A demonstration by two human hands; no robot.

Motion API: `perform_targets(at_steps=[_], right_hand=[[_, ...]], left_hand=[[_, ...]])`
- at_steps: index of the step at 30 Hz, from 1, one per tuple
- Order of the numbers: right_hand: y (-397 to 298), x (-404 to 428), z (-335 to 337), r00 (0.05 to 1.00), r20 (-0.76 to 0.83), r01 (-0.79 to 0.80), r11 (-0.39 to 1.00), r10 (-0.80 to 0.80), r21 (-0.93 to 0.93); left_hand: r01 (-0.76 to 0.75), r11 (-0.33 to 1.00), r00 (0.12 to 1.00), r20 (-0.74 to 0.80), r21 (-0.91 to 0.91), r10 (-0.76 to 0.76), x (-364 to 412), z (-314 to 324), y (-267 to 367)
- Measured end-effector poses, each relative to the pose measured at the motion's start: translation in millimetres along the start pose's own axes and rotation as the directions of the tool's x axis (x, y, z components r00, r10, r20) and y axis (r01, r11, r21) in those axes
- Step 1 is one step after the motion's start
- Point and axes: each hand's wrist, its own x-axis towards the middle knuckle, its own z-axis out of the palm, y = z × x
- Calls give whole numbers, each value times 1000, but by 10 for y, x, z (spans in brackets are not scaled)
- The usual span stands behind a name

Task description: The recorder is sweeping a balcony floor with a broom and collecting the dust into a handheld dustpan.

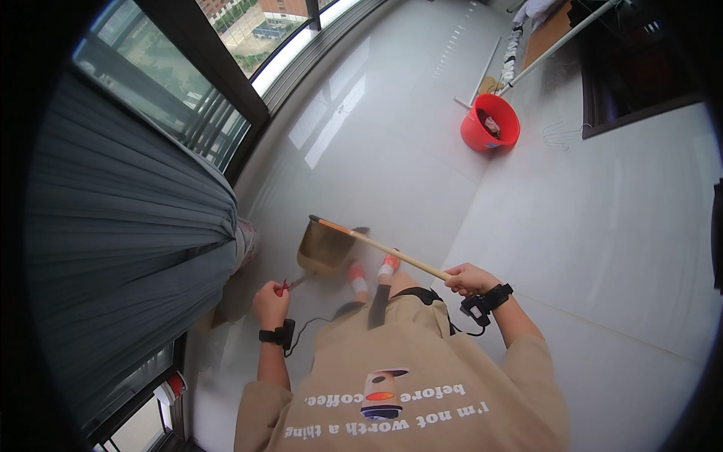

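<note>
My right hand [470,279] is closed round the end of a long pale broom handle [406,259], which slants up and left past my feet. The broom's head is mostly hidden; its dark bristle tip shows beside the dustpan's right edge. A brownish dustpan [323,248] with a dark rim stands just in front of my feet. From it a handle with a red end [283,288] runs down to my left hand [271,303], whose fingers are closed on that end. Both wrists wear black straps with small devices.
A gathered grey-blue curtain [141,209] hangs at left beside dark-framed windows [226,96]. On the pale tiled floor [406,169], a red bucket [502,121] holding cloth stands at upper right, near white poles and wire hangers [558,135]. My red shoes [391,260] are close to the dustpan.
</note>
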Motion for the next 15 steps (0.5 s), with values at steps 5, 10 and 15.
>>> perform_targets(at_steps=[5, 10, 15], right_hand=[[68, -262, -284, 982, -173, 89, 993, -74, 81], [75, -44, -769, 887, -429, 170, 985, -170, -38], [-32, 579, -1622, 736, -655, 145, 984, -174, -100]], left_hand=[[-10, 1000, 1000, 30, -16, 10, -23, -54, 306], [27, 997, 998, 52, -69, -24, -50, -7, 369], [22, 999, 996, 89, -31, -20, -89, -79, 645]])
